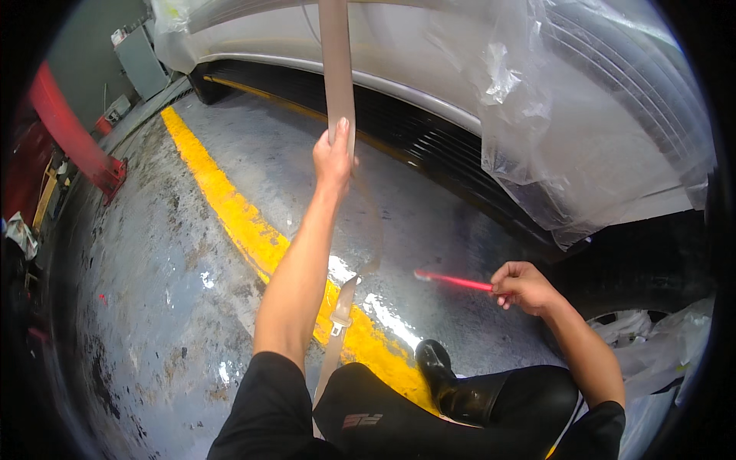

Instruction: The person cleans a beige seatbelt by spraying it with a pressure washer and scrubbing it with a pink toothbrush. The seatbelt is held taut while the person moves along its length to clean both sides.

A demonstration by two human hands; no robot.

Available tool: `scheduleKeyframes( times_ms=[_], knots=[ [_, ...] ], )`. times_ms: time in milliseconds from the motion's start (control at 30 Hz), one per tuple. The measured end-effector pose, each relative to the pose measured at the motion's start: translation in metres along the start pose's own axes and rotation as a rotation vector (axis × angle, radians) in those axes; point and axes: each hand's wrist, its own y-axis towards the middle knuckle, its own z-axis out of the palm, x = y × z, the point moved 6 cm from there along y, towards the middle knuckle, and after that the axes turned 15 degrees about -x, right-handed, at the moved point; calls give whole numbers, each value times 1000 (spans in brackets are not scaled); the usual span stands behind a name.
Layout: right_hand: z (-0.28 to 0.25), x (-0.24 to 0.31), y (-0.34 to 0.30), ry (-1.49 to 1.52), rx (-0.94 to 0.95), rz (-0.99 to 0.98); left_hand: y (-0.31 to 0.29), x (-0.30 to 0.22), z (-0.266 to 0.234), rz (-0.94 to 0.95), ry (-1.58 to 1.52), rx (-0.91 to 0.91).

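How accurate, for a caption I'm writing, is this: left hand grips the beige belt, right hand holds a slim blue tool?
Not blue: the head view shows the right hand holding a slim red tool; the left hand does grip the beige belt.

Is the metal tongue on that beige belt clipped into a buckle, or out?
Out: the metal tongue shows bare on the beige belt, lower down than the left hand, with no buckle around it.

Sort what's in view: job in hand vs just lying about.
Job in hand:
beige strap, gripped by the left hand
buckle tongue on the strap
thin red tool, held by the right hand

Apparently just around:
red post
grey cabinet
clear plastic sheeting
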Motion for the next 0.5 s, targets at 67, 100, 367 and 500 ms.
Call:
scheduleKeyframes(
  times_ms=[67,100,367,500],
  knots=[
    [17,23,-24,177,89,2,-23,-17,-25,-32,-110,3],
    [25,34,-35,199,125,-8,-34,-26,-36,-10,-115,25],
    [74,145,-73,281,270,-371,-98,-102,-93,319,-28,-19],
    [90,226,-73,187,104,-593,-125,-133,-100,542,80,-84]
  ],
)
